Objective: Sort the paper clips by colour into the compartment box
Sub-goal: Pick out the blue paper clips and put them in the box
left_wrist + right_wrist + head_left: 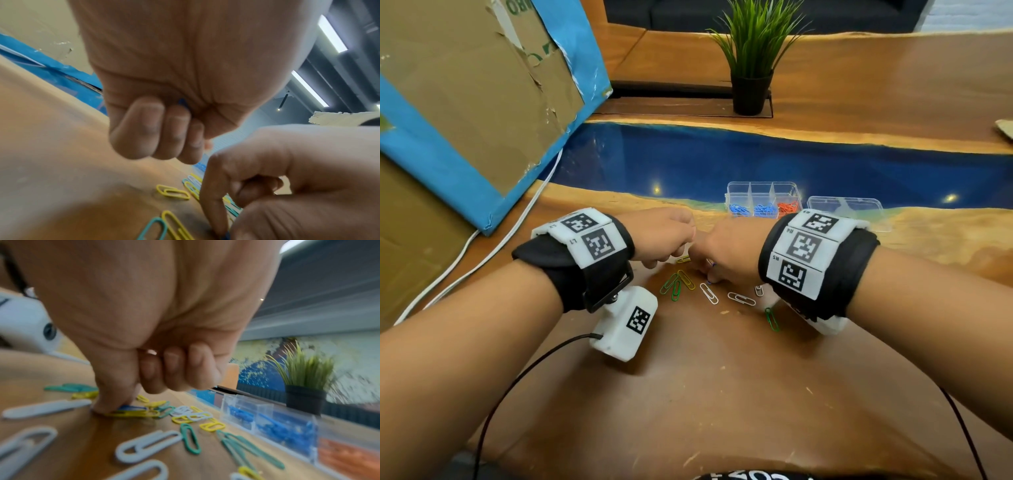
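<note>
Loose paper clips lie on the wooden table: green (675, 287), yellow (686, 279) and white (709, 293) ones. My left hand (667, 253) hovers over them as a fist; in the left wrist view a blue clip (183, 103) peeks out between its curled fingers (144, 128) and palm. My right hand (709, 274) reaches down beside it, thumb and forefinger pinching a blue clip (131, 408) that lies on a yellow one. The clear compartment box (763, 192) stands just beyond the hands, holding blue clips (765, 209) in two sections and orange-red ones (787, 207) in a third.
The box's clear lid (849, 209) lies to its right. A big cardboard box with blue tape (465, 102) leans at the left, a white cable (482, 260) beside it. A potted plant (751, 92) stands far back, past the blue resin strip (756, 161).
</note>
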### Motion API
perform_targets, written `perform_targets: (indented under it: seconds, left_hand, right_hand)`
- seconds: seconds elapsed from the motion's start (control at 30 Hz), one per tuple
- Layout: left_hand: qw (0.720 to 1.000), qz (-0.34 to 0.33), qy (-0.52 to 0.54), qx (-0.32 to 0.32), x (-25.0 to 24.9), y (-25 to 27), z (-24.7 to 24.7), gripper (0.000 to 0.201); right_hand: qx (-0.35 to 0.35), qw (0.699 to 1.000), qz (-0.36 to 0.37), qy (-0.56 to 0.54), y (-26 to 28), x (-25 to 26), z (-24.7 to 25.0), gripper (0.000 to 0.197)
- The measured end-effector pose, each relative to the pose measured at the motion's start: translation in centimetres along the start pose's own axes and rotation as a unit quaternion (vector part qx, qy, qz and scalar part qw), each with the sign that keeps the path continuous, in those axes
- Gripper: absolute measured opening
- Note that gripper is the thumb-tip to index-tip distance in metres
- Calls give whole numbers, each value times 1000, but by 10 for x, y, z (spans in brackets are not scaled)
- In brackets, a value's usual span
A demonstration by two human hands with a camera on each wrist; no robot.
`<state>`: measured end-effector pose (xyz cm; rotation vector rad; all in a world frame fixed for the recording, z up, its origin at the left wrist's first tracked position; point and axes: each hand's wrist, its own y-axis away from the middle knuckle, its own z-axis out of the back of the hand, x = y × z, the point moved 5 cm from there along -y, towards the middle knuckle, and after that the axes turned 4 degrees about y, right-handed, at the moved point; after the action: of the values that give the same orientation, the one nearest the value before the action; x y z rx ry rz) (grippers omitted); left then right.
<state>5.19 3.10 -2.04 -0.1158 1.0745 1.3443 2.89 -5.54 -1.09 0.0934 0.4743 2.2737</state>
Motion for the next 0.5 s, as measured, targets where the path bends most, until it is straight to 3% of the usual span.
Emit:
perform_targets:
  seconds: [0.13,0.27,0.37,0.43,0.5]
  left_hand:
    - [1000,-6,-22,-4,-5,4,0,21]
    - [998,-18,-62,-22,-7,5,0,19]
    - [994,-31,-85,-65,-11,4,3,17]
    - [987,-57,-125,-83,-17,2,2,14]
    - [979,-88,-170,-74,-29,1,-5,12]
  right_hand:
    - [14,999,27,18,-1,4,-3,26]
    - [-3,1000,6,-3,1,0,-8,20]
    - [-39,995,-15,-95,8,-11,-4,4]
    - [-68,980,-61,-176,20,-27,3,10]
    - [-89,932,-127,-328,34,-52,5,19]
